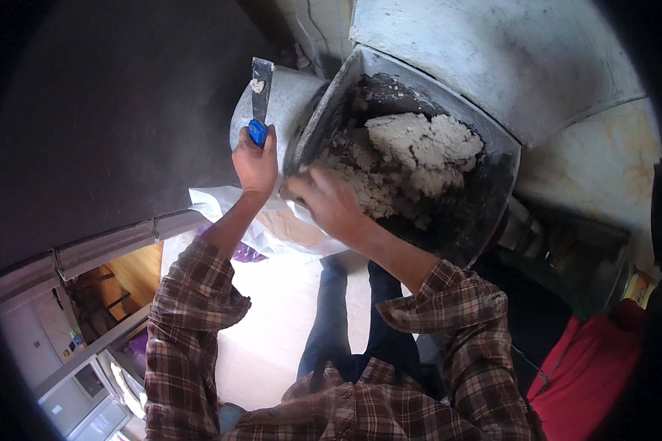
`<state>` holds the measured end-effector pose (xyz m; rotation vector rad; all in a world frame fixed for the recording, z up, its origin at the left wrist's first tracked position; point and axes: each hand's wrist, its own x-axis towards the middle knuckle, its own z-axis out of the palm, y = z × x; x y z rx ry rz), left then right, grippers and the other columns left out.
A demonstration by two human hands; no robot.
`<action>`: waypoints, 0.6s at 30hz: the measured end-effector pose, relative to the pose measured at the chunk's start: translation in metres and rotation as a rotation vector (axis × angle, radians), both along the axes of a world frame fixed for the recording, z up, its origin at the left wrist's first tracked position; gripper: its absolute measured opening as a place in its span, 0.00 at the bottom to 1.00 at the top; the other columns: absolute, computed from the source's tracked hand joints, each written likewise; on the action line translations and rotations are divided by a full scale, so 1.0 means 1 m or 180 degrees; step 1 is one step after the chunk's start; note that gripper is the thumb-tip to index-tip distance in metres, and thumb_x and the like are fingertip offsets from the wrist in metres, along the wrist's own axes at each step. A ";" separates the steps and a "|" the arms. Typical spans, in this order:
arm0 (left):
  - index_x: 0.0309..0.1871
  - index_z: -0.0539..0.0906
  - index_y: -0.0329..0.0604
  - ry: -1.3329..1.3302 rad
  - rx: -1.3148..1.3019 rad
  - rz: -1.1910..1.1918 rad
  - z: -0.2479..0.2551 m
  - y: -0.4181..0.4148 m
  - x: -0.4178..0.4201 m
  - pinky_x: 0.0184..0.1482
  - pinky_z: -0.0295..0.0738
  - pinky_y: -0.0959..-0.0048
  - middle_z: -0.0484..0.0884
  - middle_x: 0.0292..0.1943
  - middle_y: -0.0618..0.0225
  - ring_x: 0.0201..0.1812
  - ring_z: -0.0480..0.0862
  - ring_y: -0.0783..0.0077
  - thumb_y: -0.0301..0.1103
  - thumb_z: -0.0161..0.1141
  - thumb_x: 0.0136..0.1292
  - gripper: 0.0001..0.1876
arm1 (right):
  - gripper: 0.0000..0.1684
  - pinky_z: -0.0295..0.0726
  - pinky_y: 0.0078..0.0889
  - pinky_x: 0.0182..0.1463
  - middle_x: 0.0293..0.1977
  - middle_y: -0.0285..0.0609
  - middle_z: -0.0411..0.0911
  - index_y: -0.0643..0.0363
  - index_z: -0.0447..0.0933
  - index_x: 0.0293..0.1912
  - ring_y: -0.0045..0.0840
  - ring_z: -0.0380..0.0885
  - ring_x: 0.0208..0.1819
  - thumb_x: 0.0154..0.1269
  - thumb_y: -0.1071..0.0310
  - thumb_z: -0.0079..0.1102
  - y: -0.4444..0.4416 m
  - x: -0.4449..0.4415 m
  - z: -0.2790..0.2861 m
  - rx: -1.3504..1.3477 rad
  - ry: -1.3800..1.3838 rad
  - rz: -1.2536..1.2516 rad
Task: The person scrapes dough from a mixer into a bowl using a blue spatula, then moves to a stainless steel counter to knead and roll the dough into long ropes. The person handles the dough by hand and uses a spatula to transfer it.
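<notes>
My left hand [255, 165] grips the blue handle of a scraper [261, 91], blade pointing away from me. A small lump of pale dough [257, 85] clings to the blade. My right hand [328, 201] is blurred at the near left rim of a metal mixing trough [323, 118], and whether its fingers hold anything is unclear. Inside the trough, a large mass of rough whitish dough [419, 140] lies toward the far side. Looser crumbly dough [369, 190] spreads beside my right hand.
Left of the trough is a rounded pale metal housing [292, 93]. Below my hands, an open white plastic bag [303, 248] shows tan contents [289, 223]. A big pale surface [491, 55] adjoins the trough's far side. Red fabric [590, 364] is at lower right; a dark panel [116, 110] fills the left.
</notes>
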<state>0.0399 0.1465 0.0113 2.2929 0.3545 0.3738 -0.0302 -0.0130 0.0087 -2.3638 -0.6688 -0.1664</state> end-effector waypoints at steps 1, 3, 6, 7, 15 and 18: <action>0.28 0.72 0.32 0.0055 -0.0035 -0.0048 0.003 -0.002 0.004 0.23 0.65 0.68 0.68 0.15 0.61 0.20 0.62 0.76 0.42 0.66 0.63 0.21 | 0.24 0.84 0.38 0.32 0.49 0.52 0.71 0.49 0.72 0.54 0.42 0.79 0.40 0.57 0.74 0.60 -0.002 -0.004 0.000 0.0108 -0.0049 0.0117; 0.29 0.72 0.32 0.0302 0.0033 -0.0184 0.012 -0.012 0.007 0.27 0.69 0.63 0.73 0.17 0.53 0.20 0.71 0.59 0.44 0.66 0.62 0.22 | 0.16 0.79 0.41 0.39 0.40 0.50 0.76 0.52 0.78 0.50 0.43 0.77 0.42 0.62 0.74 0.57 -0.006 -0.002 -0.002 0.0606 0.0591 0.0014; 0.30 0.73 0.32 0.0405 -0.0075 -0.0317 0.013 -0.029 0.011 0.29 0.72 0.60 0.77 0.19 0.49 0.21 0.76 0.51 0.48 0.65 0.62 0.23 | 0.16 0.80 0.38 0.42 0.40 0.51 0.79 0.56 0.77 0.53 0.40 0.79 0.42 0.64 0.71 0.58 -0.020 0.015 -0.005 0.1247 0.1033 -0.0110; 0.30 0.74 0.32 0.0408 -0.0192 -0.0331 0.009 -0.032 0.009 0.29 0.72 0.59 0.77 0.19 0.49 0.21 0.76 0.50 0.48 0.65 0.62 0.24 | 0.17 0.80 0.37 0.43 0.41 0.51 0.79 0.58 0.77 0.54 0.39 0.80 0.42 0.65 0.70 0.58 -0.025 0.022 0.002 0.1398 0.1154 -0.0267; 0.32 0.75 0.30 0.0384 -0.0215 -0.0164 -0.004 -0.045 0.012 0.31 0.73 0.58 0.79 0.20 0.48 0.23 0.80 0.51 0.48 0.64 0.62 0.23 | 0.21 0.78 0.37 0.54 0.49 0.53 0.78 0.56 0.76 0.56 0.39 0.80 0.49 0.62 0.73 0.60 -0.082 0.150 -0.004 0.1492 0.0591 -0.1643; 0.32 0.75 0.31 0.0325 -0.0367 -0.0186 -0.002 -0.050 0.013 0.31 0.73 0.60 0.79 0.20 0.50 0.23 0.80 0.55 0.46 0.65 0.63 0.22 | 0.21 0.78 0.40 0.50 0.47 0.54 0.77 0.55 0.77 0.53 0.43 0.79 0.46 0.59 0.77 0.59 -0.075 0.175 -0.014 0.1357 0.0030 -0.1643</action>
